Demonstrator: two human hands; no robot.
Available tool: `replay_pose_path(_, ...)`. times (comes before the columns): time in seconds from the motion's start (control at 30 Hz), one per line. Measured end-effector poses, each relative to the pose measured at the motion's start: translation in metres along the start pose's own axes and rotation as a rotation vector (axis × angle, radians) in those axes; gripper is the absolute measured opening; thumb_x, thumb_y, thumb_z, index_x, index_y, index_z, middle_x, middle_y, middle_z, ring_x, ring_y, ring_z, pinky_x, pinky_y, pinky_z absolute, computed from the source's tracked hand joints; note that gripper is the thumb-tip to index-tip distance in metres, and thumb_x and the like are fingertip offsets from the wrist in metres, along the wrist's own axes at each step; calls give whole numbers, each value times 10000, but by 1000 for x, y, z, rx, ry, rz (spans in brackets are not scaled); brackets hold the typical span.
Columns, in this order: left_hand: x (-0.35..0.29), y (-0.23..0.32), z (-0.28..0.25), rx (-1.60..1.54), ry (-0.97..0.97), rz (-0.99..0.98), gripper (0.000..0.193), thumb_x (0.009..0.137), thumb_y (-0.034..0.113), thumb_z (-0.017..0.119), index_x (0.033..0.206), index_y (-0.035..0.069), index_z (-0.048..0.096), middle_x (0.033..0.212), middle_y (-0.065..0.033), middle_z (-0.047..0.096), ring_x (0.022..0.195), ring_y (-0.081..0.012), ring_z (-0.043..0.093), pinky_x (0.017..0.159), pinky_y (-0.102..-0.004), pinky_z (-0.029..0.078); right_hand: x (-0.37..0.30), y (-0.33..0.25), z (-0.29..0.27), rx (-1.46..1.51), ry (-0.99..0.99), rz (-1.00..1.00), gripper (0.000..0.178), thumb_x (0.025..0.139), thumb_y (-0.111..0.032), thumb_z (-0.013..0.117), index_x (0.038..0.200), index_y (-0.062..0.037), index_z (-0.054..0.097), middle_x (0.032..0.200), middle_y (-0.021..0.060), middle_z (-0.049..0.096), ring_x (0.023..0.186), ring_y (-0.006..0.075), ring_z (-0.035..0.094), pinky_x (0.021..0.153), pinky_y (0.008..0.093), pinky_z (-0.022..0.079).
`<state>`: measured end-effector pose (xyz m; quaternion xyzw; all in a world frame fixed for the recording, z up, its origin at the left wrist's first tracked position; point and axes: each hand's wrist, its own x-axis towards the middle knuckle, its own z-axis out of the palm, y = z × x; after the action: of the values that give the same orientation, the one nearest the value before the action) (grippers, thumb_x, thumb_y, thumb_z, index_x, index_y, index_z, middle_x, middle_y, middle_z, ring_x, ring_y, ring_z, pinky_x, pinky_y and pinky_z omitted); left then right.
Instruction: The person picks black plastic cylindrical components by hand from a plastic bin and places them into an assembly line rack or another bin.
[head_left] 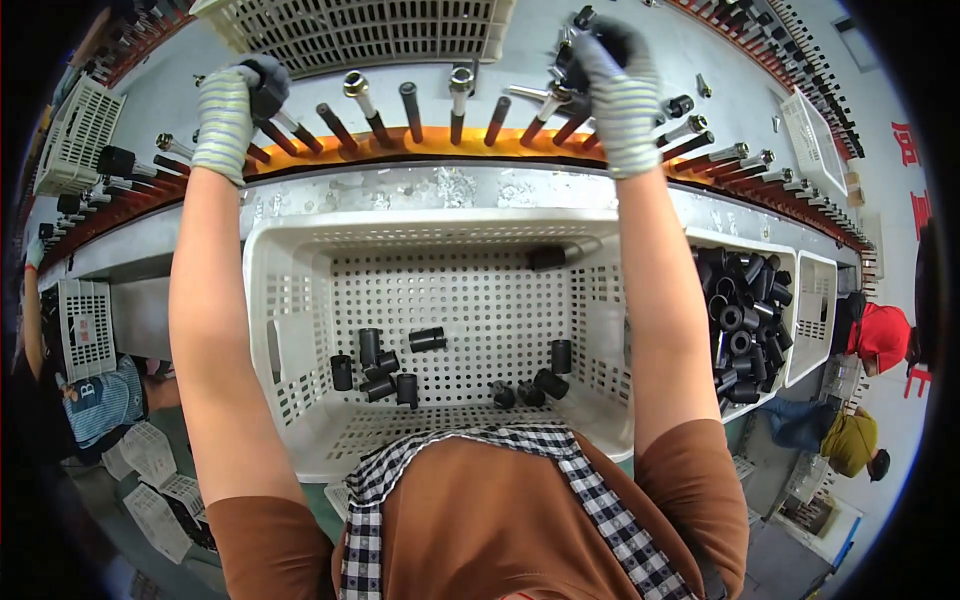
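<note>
My left hand (225,115), in a striped glove with dark grey fingers, is at the left of a row of upright rods. Its fingers are curled at the top of a dark rod (275,137); whatever they grip is hidden. Farther right, my right hand (622,100), gloved alike, is over the same row beside a silver socket-like metal piece (556,97). Motion smears its dark fingers. Between the hands, some rods carry shiny metal pieces (356,84) on top, while others, such as a black one (409,100), stand bare. An orange strip (440,146) runs along their base.
Before me sits a white perforated crate (450,300) with several black cylindrical sleeves (428,339). Another crate at right holds many black sleeves (740,320). A beige crate (370,30) stands beyond the rods. Loose metal pieces (704,86) lie at right. Other people (880,335) are at both sides.
</note>
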<state>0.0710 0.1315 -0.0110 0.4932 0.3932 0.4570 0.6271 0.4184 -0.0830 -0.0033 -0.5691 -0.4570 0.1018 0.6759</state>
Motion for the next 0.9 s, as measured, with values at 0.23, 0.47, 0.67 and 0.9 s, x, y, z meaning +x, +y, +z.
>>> replay_pose_path(0.23, 19, 13, -91, 103, 84, 22, 218, 755, 71, 494, 917, -16, 611, 858, -186, 652, 791, -333, 644, 770, -445, 540, -25, -16, 78, -114, -114, -391, 165, 777, -88, 698, 921, -26, 647, 808, 92, 631, 719, 181, 625, 662, 282, 514)
replay_pose_path(0.47, -63, -20, -36, -61, 622, 331, 420, 908, 257, 545, 1223, -12, 477, 1132, -141, 575, 1029, -247, 591, 899, -365, 483, -63, -23, 100, -159, -169, -319, 380, 746, -148, 700, 1094, -31, 601, 1075, 193, 564, 867, 340, 602, 782, 400, 511)
replay_pose_path(0.67, -203, -79, -2, 871, -91, 571, 293, 902, 168, 583, 1154, 23, 551, 1052, -98, 617, 973, -257, 601, 891, -372, 472, -221, -7, 48, -244, -815, -424, 405, 709, -133, 664, 1089, -42, 560, 1125, 206, 562, 1148, 348, 509, 987, 474, 408)
replay_pose_path(0.9, -227, -154, 43, 1598, -931, 490, 423, 780, 216, 623, 1177, 85, 557, 1243, -138, 508, 1134, -319, 504, 941, -451, 408, -282, 97, -15, -1305, -916, 471, 337, 748, -293, 668, 1053, -150, 663, 1064, 180, 607, 1087, 339, 545, 857, 471, 466)
